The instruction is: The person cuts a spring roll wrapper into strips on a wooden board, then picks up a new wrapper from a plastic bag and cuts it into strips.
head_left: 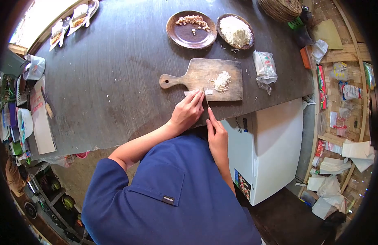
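Observation:
My left hand [187, 112] has its fingers bunched together, pressing a pale white strip of food [208, 92] against the near edge of a wooden cutting board [197, 73]. A knife [207, 102] is in my right hand [218, 138], its thin blade standing at the strip beside my left fingertips. The knife's handle is mostly hidden in my grip. On the board, right of the blade, lies a small heap of thin white shreds [221, 81]. What the strip is made of cannot be made out.
Behind the board stand a brown plate with small tan pieces [175, 36] and a bowl heaped with white shreds [236, 32]. A plastic-wrapped white packet [265, 65] lies to the right. A white appliance [277, 147] stands below the table edge. Wrapped items [78, 18] sit far left.

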`<state>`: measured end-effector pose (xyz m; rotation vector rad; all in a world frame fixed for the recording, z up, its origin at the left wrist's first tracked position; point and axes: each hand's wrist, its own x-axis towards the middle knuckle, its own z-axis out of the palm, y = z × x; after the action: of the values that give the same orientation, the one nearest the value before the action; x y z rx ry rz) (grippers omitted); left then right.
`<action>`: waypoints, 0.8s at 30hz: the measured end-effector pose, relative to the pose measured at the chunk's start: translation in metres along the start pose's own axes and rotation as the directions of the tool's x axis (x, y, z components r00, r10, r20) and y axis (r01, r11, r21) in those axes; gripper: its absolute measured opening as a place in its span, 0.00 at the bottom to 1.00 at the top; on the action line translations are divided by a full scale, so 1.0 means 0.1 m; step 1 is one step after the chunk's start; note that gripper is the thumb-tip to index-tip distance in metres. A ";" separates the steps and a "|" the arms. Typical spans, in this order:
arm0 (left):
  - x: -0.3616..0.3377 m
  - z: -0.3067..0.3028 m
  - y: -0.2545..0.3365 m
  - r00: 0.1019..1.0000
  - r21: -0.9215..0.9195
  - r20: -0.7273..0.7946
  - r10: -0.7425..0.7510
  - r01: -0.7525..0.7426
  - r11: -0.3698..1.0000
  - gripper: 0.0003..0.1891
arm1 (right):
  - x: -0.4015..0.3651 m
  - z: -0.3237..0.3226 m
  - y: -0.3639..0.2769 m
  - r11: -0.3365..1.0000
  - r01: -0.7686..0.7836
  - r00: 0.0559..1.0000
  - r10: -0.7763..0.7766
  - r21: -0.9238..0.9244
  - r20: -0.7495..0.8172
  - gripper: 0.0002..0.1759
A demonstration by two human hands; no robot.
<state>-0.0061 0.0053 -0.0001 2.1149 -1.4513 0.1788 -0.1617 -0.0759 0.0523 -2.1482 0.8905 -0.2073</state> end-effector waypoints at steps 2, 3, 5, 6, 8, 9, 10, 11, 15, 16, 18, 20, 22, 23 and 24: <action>-0.01 0.02 0.01 1.000 0.010 -0.002 0.009 -0.009 1.000 0.27 | -0.05 0.03 0.09 0.999 0.032 0.999 -0.032 -0.001 -0.034 0.27; -0.01 0.03 0.01 1.000 -0.011 -0.007 -0.003 0.003 1.000 0.27 | -0.02 0.03 0.08 1.000 0.027 0.999 -0.027 -0.003 -0.035 0.27; -0.03 0.04 0.03 1.000 -0.037 -0.007 -0.008 0.008 0.999 0.28 | 0.07 0.04 0.05 1.000 0.027 0.999 -0.027 -0.001 -0.027 0.26; -0.04 0.04 0.03 1.000 -0.031 -0.003 -0.009 0.009 0.999 0.28 | 0.06 0.03 0.03 1.000 0.024 0.999 -0.024 0.000 -0.032 0.26; -0.01 0.02 0.00 1.000 -0.013 -0.008 -0.009 0.009 1.000 0.28 | 0.11 0.02 -0.03 0.999 0.034 0.999 -0.035 -0.013 -0.024 0.26; -0.01 0.01 0.01 1.000 -0.007 -0.003 -0.001 0.001 1.000 0.28 | 0.09 0.02 -0.03 0.999 0.044 0.999 -0.044 -0.009 -0.023 0.26; -0.01 0.00 0.00 1.000 -0.005 0.004 0.005 -0.005 1.000 0.28 | 0.01 0.01 -0.02 1.000 0.019 1.000 -0.019 -0.003 -0.014 0.26; -0.01 -0.01 0.00 1.000 -0.004 0.003 0.001 -0.001 1.000 0.28 | -0.04 -0.01 -0.01 1.000 -0.012 1.000 0.012 0.000 -0.005 0.26; -0.02 0.00 0.02 1.000 -0.046 0.008 -0.009 0.009 0.999 0.28 | -0.05 -0.01 -0.02 0.999 -0.037 0.999 0.037 0.004 -0.009 0.26; -0.03 0.02 0.00 1.000 -0.045 0.012 -0.015 0.015 0.999 0.28 | 0.03 0.01 -0.03 1.000 -0.024 1.000 0.025 0.017 -0.013 0.26; -0.05 0.05 0.00 1.000 -0.042 0.014 -0.015 0.016 0.999 0.29 | 0.06 0.02 -0.02 0.999 -0.010 1.000 0.011 0.031 -0.021 0.25; -0.04 0.03 0.00 1.000 -0.051 0.006 -0.020 0.021 0.998 0.28 | 0.10 0.02 -0.02 0.999 0.041 0.999 -0.041 0.021 -0.035 0.27; -0.02 -0.02 -0.03 1.000 -0.008 0.023 0.000 0.000 1.000 0.28 | 0.01 0.00 -0.05 0.999 0.012 1.000 -0.012 0.039 -0.019 0.26; -0.02 -0.01 -0.03 1.000 -0.001 0.027 0.006 -0.006 1.000 0.29 | -0.04 -0.02 -0.05 0.998 -0.032 0.999 0.032 0.049 0.002 0.26; -0.03 0.00 -0.02 0.999 0.004 0.032 0.012 -0.012 1.000 0.29 | -0.05 -0.03 -0.04 0.998 -0.035 0.999 0.035 0.045 0.005 0.26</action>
<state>-0.0055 0.0087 -0.0024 2.1223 -1.4837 0.1529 -0.1644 -0.0726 0.0581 -2.0892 0.9120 -0.2027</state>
